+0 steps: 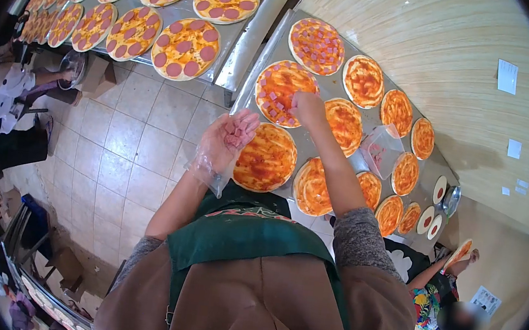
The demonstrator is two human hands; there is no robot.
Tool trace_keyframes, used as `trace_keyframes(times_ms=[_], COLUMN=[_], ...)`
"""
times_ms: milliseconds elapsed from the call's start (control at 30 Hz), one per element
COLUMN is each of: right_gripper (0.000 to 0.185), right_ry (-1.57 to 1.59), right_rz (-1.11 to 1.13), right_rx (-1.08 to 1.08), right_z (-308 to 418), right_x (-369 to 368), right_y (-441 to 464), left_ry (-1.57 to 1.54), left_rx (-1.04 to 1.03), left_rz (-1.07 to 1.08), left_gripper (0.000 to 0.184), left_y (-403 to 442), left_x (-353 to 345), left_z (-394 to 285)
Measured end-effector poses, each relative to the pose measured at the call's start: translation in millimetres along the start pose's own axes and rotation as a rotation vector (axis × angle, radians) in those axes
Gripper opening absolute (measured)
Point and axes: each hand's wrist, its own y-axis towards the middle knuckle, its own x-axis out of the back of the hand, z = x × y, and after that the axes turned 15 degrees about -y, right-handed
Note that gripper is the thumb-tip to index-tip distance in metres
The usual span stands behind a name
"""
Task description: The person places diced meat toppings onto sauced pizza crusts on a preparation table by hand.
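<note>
My left hand (217, 144) is cupped palm up, holding a small heap of diced ham (239, 131); clear plastic (213, 176) hangs loosely around its wrist. My right hand (309, 109) is closed with its fingertips down over a sauced pizza (284, 80), and whatever they pinch is hidden. Pink ham cubes are scattered across part of that pizza. Beyond it lies a pizza (316, 45) covered with ham cubes. Nearest my body, below my left hand, is a pizza base (265, 158) with only red sauce. A clear tub (382, 153) with more diced ham stands right of my right forearm.
Several sauced bases (363, 81) cover the metal table (334, 87). Another table at upper left carries rows of pizzas with sausage slices (186, 49). A co-worker (440, 299) at lower right holds a sauced base (458, 255). Another person (17, 91) sits at far left.
</note>
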Motion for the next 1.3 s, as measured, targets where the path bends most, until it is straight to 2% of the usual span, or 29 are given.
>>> trace_keyframes(times_ms=[67, 167, 233, 367, 400, 500, 667, 767, 867, 933, 1067, 1167, 1300], right_gripper=[0.012, 0.011, 0.016, 0.023, 0.021, 0.018, 0.012, 0.016, 0.012, 0.01, 0.01, 0.007, 0.003], right_ry=[-0.017, 0.436, 0.441, 0.362, 0.381, 0.479, 0.902, 0.94, 0.713, 0.611, 0.412, 0.425, 0.22], right_rz=[-0.059, -0.262, -0.294, -0.395, -0.364, -0.255, -0.116, -0.158, -0.136, -0.126, -0.073, 0.067, 0.001], right_rx=[-0.037, 0.125, 0.339, 0.351, 0.323, 0.228, -0.002, -0.158, -0.203, -0.131, 0.007, -0.031, -0.042], right_z=[10.9, 48.2, 69.2, 97.2, 93.9, 85.3, 48.3, -5.3, -46.5, -51.9, -48.8, -41.7, -37.7], right_x=[13.2, 49.6, 53.4, 60.4, 53.7, 41.2, 35.5, 5.7, -21.7, -22.1, -19.9, -21.5, -27.7], right_y=[-8.1, -39.4, -51.5, -75.1, -75.3, -76.3, -75.2, -57.2, -35.0, -24.1, -9.3, -3.0, 1.5], left_ry=[0.016, 0.048, 0.08, 0.08, 0.063, 0.048, 0.063, 0.086, 0.094, 0.094, 0.106, 0.093, 0.086], left_rx=[0.008, 0.002, 0.005, 0.055, 0.076, 0.031, 0.071, 0.079, 0.069, 0.055, 0.032, 0.033, 0.031], left_rz=[0.005, -0.001, -0.014, 0.015, 0.035, -0.078, -0.068, -0.044, -0.036, -0.037, -0.053, -0.064, -0.042], left_gripper=[0.051, 0.05, 0.048, 0.046, 0.045, 0.035, 0.039, 0.046, 0.05, 0.05, 0.05, 0.05, 0.049], left_y=[-0.4, -1.8, 1.2, 16.7, 17.9, 6.5, 4.4, 5.7, 6.8, 7.4, 6.0, 5.8, 3.6], left_x=[-2.2, -12.8, -8.6, 25.6, 27.1, -8.8, -18.2, -11.0, -6.5, -4.8, -2.2, -1.0, 0.1], left_z=[0.4, 6.1, 6.2, 0.5, 1.9, 14.7, 21.0, 19.5, 16.2, 14.6, 12.1, 10.6, 9.9])
